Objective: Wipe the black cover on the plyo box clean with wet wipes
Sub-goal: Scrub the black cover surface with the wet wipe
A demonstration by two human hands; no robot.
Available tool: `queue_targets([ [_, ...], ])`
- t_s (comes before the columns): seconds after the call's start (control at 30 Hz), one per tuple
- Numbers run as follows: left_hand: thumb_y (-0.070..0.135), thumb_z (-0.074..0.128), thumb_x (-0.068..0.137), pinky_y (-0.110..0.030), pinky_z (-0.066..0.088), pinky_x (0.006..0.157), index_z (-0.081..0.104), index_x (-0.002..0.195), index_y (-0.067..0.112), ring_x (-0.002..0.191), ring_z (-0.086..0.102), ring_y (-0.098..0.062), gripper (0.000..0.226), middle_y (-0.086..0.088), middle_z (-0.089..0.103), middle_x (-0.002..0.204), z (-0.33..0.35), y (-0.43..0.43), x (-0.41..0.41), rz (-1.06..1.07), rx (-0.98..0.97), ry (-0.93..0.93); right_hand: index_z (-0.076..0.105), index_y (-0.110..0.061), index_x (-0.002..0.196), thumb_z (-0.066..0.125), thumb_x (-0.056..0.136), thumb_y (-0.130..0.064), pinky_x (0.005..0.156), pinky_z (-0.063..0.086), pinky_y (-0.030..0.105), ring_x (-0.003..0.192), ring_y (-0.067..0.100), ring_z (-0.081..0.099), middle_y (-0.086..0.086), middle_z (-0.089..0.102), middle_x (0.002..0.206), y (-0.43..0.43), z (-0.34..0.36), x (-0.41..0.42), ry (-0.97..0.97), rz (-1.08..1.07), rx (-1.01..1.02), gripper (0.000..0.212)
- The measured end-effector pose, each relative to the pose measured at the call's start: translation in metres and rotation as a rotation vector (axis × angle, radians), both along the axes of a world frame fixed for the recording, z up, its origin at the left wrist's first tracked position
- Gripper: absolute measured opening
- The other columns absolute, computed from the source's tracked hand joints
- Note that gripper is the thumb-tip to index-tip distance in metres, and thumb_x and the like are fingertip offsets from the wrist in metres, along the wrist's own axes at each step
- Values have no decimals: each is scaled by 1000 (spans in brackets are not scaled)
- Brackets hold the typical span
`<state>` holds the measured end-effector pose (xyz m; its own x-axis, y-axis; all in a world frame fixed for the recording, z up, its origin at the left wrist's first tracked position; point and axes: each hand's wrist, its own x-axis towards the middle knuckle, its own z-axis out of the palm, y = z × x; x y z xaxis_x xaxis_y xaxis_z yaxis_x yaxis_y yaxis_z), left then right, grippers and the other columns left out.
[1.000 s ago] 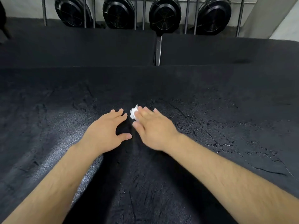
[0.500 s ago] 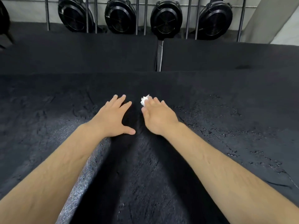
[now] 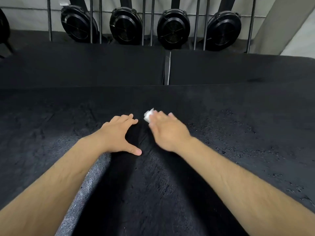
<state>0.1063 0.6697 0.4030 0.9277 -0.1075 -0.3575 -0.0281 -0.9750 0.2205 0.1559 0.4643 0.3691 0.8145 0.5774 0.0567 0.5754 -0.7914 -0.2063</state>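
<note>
The black cover (image 3: pixel 230 150) of the plyo box fills the lower part of the head view, cracked and speckled with wet patches on the right. My right hand (image 3: pixel 167 132) lies palm down on it near the middle, fingers pressing a small crumpled white wet wipe (image 3: pixel 148 115) that sticks out past the fingertips. My left hand (image 3: pixel 117 136) rests flat on the cover just left of it, fingers straight and thumb spread, holding nothing. A narrow strip of cover separates the two hands.
Beyond the cover's far edge stand two more black boxes (image 3: pixel 85 65) with a gap (image 3: pixel 167 68) between them. Behind them, several round black fan housings (image 3: pixel 173 28) hang on a rack of metal bars (image 3: pixel 100 19). A pale wall (image 3: pixel 298 31) is at the right.
Both hands have slid forward across the cover toward its far edge, the right one carrying the wipe with it. The view has tilted up slightly.
</note>
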Motion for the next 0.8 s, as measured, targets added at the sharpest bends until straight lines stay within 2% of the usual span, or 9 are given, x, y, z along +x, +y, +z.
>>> queue_targets([
  [0.1,71,78,63,-46,13,121,11,159,34,153,-5,-13,122,13,-2,166,-3,0,-3,7,-9,15,30,-13,152,24,107,-27,114,27,39,133,26,39,4,38,151,0,4,24,22,-195,-1,48],
  [0.23,74,74,66,-42,13,121,16,158,37,152,-2,-10,114,17,3,165,-3,4,-3,-4,-59,6,24,-18,156,23,107,-29,123,19,40,148,22,27,2,27,162,23,-5,2,42,152,12,50],
  [0.33,75,67,73,-36,31,115,38,148,43,136,26,-7,87,21,33,150,5,13,13,-15,-83,-70,33,-16,149,25,103,-25,110,33,43,130,27,45,5,43,147,9,2,66,6,-156,-24,48],
  [0.4,76,66,73,-39,40,108,37,148,38,128,33,-11,89,18,37,140,9,13,28,-55,39,-136,39,-18,144,27,102,-29,101,39,43,122,30,47,5,47,139,17,10,75,63,-229,-5,45],
  [0.43,75,67,72,-41,38,110,27,154,34,136,29,-16,100,14,31,148,9,11,37,-73,113,-136,41,-21,142,28,102,-30,98,40,43,124,32,47,5,48,138,27,9,66,79,-146,5,44],
  [0.5,71,71,72,-47,20,122,0,160,28,153,0,-23,121,5,1,166,6,6,51,-71,185,-56,33,-21,152,22,106,-31,114,32,43,144,30,32,3,36,156,40,1,47,112,113,-37,48],
  [0.57,66,74,73,-52,5,124,-11,158,25,153,-17,-23,128,4,-17,166,6,4,60,-65,162,67,20,-18,158,15,108,-30,123,17,43,150,24,22,1,24,163,29,1,70,108,104,-59,52],
  [0.67,61,76,75,-53,1,124,-12,158,24,152,-20,-21,127,6,-22,164,3,5,65,-57,123,127,26,-10,153,18,106,-28,118,25,43,138,27,35,5,34,156,28,5,111,64,-151,-57,51],
  [0.8,61,77,74,-53,2,124,-12,158,26,152,-19,-22,127,6,-20,165,2,5,65,-61,108,104,35,-19,147,23,105,-31,114,31,45,133,27,38,2,37,150,64,-4,92,35,129,11,45],
])
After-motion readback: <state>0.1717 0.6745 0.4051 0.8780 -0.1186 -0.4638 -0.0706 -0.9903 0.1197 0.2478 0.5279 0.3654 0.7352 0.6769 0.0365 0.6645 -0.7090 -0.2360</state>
